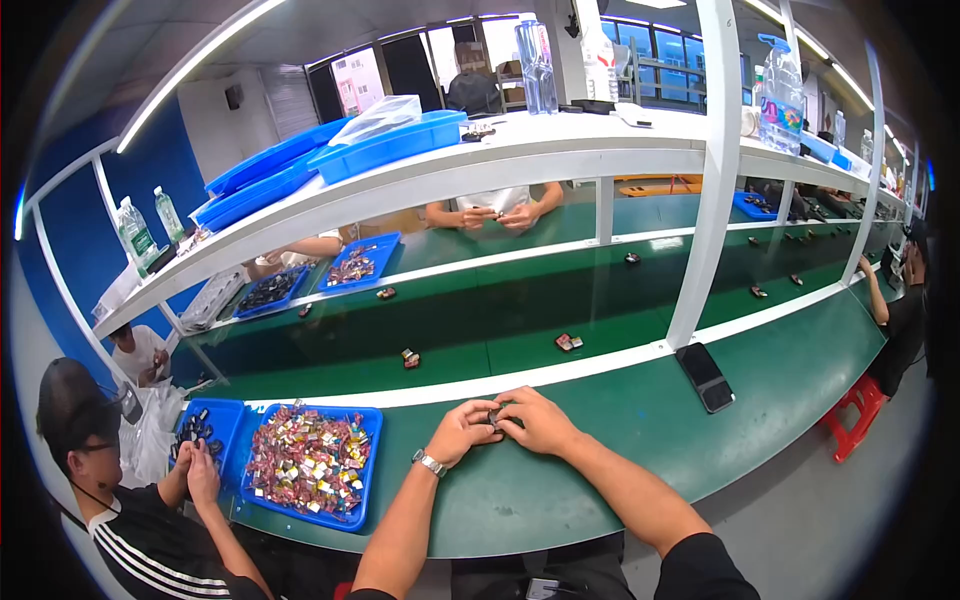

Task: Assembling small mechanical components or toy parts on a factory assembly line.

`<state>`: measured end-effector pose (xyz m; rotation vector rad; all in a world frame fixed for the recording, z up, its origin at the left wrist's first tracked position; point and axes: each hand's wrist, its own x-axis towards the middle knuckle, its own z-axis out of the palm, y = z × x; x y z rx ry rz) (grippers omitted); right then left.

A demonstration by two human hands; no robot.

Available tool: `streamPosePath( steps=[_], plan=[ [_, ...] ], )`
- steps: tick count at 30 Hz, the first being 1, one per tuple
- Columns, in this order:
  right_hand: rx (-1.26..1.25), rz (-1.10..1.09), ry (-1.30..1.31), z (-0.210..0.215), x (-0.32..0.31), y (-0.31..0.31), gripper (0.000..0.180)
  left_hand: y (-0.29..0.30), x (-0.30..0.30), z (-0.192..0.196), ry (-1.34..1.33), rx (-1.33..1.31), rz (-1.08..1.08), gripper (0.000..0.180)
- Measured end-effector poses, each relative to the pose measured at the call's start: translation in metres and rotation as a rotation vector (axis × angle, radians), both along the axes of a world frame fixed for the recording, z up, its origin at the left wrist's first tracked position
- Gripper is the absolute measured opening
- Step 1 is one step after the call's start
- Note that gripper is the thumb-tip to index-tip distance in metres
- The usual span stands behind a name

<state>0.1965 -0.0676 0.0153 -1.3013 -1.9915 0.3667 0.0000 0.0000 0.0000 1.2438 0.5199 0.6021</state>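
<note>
Head view shows our left hand (458, 432) and right hand (541, 421) meeting over the green tabletop (560, 480), both pinching a small dark part (494, 415) between the fingertips; a blue tray (362, 478) of small colourful pieces sits just left, a black phone (705, 376) to the right.

- The small dark part (494, 415) pinched between my left hand (462, 432) and right hand (538, 420) is mostly covered by my fingers; I cannot tell its shape.
- My elbows run off the edge at 6 o'clock.
- Pieces in the blue tray (362, 492) at 8 o'clock are too small to tell apart.
- Bits on the belt (480, 330) at 12 o'clock are too small to identify.
</note>
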Motion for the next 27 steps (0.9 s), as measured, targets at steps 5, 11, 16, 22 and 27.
streamPosePath(
  steps=[5, 11, 16, 22, 27],
  plan=[
    [0.032, 0.077, 0.074, -0.001, 0.001, -0.003, 0.013, -0.002, 0.0, 0.002, 0.049, -0.026, 0.027, 0.035],
    [0.024, 0.018, 0.084, -0.003, 0.0, -0.002, 0.014, -0.004, 0.004, 0.003, 0.034, -0.02, 0.056, 0.034],
    [0.077, -0.077, 0.109, -0.007, -0.009, -0.004, 0.014, -0.003, 0.005, 0.003, 0.035, -0.013, 0.055, 0.032],
    [0.132, -0.109, 0.135, -0.011, -0.015, -0.004, 0.014, -0.001, 0.003, -0.001, 0.02, -0.022, 0.063, 0.029],
    [0.143, -0.116, 0.142, -0.012, -0.016, -0.004, 0.014, 0.0, 0.003, -0.003, -0.002, -0.033, 0.06, 0.029]
  ],
)
